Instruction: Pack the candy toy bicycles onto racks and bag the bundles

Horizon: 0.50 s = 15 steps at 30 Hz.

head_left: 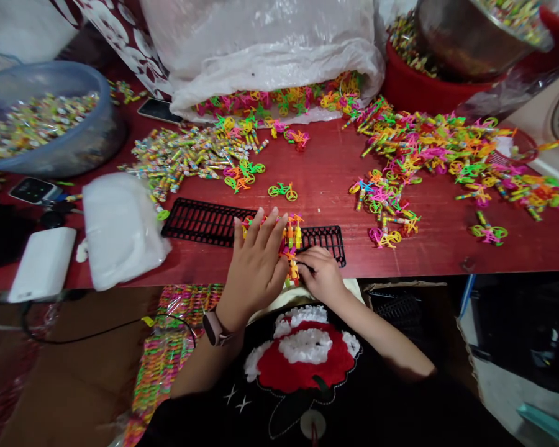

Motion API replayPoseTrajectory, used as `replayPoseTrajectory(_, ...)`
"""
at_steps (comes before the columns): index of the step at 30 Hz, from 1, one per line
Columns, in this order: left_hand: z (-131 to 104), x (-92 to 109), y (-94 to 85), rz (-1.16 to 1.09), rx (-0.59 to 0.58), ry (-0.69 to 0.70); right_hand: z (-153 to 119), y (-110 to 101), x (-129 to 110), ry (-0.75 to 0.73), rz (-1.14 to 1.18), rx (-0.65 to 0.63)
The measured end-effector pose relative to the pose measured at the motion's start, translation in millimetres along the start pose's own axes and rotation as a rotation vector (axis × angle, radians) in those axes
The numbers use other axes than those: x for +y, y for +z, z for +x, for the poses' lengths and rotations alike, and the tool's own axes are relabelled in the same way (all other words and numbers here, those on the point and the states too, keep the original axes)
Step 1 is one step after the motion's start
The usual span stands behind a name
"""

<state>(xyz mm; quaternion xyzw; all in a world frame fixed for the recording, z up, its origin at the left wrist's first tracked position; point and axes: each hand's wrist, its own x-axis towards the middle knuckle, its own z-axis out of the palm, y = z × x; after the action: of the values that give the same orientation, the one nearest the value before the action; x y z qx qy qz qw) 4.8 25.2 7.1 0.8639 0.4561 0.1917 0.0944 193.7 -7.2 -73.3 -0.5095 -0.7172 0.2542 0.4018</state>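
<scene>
My left hand [257,264] lies flat over a row of colourful toys with its fingers stretched out. The row covers the middle of a black slotted plastic rack [205,222]; a slotted rack end [330,239] shows on the right. From under my hand, upright orange and yellow toy pieces [294,233] stick out. Beside them, at the table's front edge, my right hand [322,273] has its fingers curled together against an orange-and-yellow toy piece [293,268]. What its fingertips pinch is hidden. A green toy bicycle [282,191] lies just behind the rack.
Candy-filled tubes [181,155] are heaped at the left back, toy bicycles with tubes [423,146] at the right. Behind stands a plastic bag [270,37] of bicycles. A blue basin [107,118], white pouch [121,230] and power bank [41,264] are left; a red tub [428,90] is right.
</scene>
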Motion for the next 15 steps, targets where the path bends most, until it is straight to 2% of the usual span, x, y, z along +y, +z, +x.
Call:
replayPoseTrajectory(5,0.7,-0.4,-2.2,-0.049,-0.005,-0.006,-1.7,3.3,-1.3,-0.006,-0.031,0.025)
replayPoseTrajectory(9,-2.5,1.1,-12.4,-0.258,0.054,-0.02,-0.2,-6.7,-8.6,-0.006,-0.006,-0.044)
replayPoseTrajectory(11,-7.1,3.8,-19.6,-0.356,0.155,-0.056,0.4,-24.6,-10.8,-0.008,0.024,-0.092)
replayPoseTrajectory(12,-10.2,5.3,-23.2,-0.369,0.221,-0.073,0.1,-37.7,-9.8,0.01,0.021,-0.07)
replayPoseTrajectory(13,-14.0,6.6,-26.6,-0.354,0.281,-0.083,-0.8,-53.3,-6.9,0.043,-0.004,-0.014)
replayPoseTrajectory(15,-23.0,7.4,-31.7,-0.269,0.346,-0.068,-4.6,-89.7,5.6,0.167,-0.143,0.202)
